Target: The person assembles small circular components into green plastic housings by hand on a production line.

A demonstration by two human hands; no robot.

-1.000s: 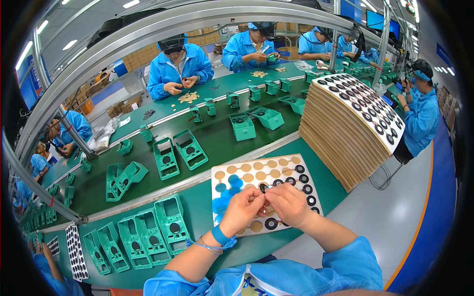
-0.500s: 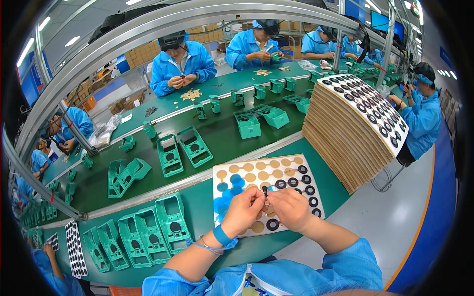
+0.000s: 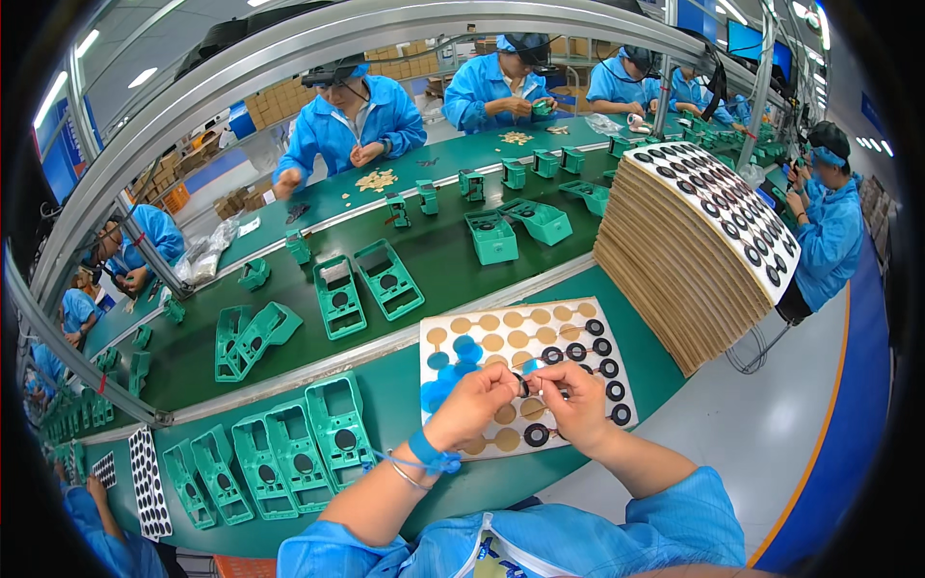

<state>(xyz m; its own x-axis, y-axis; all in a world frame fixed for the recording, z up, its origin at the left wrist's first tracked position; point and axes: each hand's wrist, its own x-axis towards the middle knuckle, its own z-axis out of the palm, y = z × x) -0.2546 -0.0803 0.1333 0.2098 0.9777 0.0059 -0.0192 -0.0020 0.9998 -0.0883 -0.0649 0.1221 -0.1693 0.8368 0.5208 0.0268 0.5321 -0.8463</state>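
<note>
Black ring [image 3: 521,386] | pinched by both hands' fingers [image 3: 506,379] | over sheet [image 3: 501,332]

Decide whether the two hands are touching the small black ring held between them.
Touching. The head view shows the fingertips of the left hand and right hand both pinching the black ring above the sheet.

A small black ring [image 3: 521,386] was pinched between the left hand [image 3: 472,405] and the right hand [image 3: 576,403] above a white sheet of ring stickers [image 3: 568,328]. Green plastic housings [image 3: 299,448] were laid just left of the sheet, and a tall stack of sheets [image 3: 674,260] was set to its right.
</note>
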